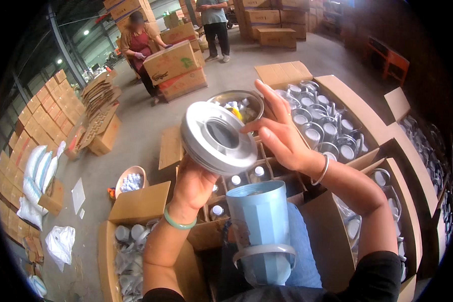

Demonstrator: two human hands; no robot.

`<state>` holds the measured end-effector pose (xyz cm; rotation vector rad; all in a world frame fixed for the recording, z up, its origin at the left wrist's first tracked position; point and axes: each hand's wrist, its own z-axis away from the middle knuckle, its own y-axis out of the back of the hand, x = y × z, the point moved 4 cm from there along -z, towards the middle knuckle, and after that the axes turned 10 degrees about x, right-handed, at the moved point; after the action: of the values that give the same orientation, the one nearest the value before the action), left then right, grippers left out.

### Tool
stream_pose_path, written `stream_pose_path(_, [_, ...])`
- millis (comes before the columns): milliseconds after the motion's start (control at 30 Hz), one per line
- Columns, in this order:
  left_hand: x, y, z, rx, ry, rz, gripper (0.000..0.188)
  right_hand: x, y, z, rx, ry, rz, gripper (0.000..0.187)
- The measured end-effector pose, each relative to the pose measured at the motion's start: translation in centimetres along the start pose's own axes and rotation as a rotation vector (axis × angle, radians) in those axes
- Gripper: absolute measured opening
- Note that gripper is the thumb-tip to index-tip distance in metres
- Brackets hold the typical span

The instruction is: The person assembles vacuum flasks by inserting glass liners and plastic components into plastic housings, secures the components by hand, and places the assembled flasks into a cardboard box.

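Note:
My left hand [192,185] holds a round white-grey lid [195,132] from below, tilted, with a dark round centre facing me. Beside it is my right hand [283,136], its fingers apart; one fingertip reaches the lid's inner ring, and I cannot tell whether it touches. Below the lid, a pale blue faceted jug [260,216] with a grey handle [265,248] stands open-topped at my lap. Just past it is a divided carton [206,232] with several white-capped bottles [259,173]. Behind the lid, a metal bowl [254,98] holds small white and yellow parts.
Open cartons of bagged, lidded cups [314,133] flank me on the right; another carton [105,251] is at left. A basin [142,173] of small white pieces sits on the floor. Farther off, a person [141,48] handles stacked boxes [178,65], and another person [214,25] stands nearby.

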<state>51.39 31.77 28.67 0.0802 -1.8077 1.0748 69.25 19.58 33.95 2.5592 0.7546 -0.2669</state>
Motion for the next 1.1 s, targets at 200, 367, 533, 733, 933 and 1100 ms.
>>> stream_pose_path(200, [-1.0,0.7,0.5,0.038,-0.019,0.009,0.054,-2.8,-0.2,0.2,-0.170,0.075,-0.109,0.043])
stream_pose_path(367, [-0.8,1.3,1.4,-0.021,0.044,0.182,0.053,-3.1,0.9,-0.6,-0.137,0.193,-0.061,0.037])
stream_pose_path(533, [-0.8,-0.7,1.6,-0.022,-0.072,-0.057,0.054,-4.8,0.3,0.0,-0.102,0.215,0.036,0.034])
stream_pose_path(733, [-1.9,-1.4,2.1,-0.010,-0.403,-0.476,0.064,-3.8,1.1,-1.1,0.138,-0.045,-0.043,0.031])
stream_pose_path(933, [-0.9,-3.2,3.4,-0.142,-0.411,-0.339,0.057,-0.6,1.7,-1.6,-0.018,-0.027,0.036,0.049])
stream_pose_path(1100, [2.3,-2.0,2.0,-0.068,-0.497,-0.335,0.048,-2.5,1.1,1.5,-0.236,-0.052,-0.227,0.046])
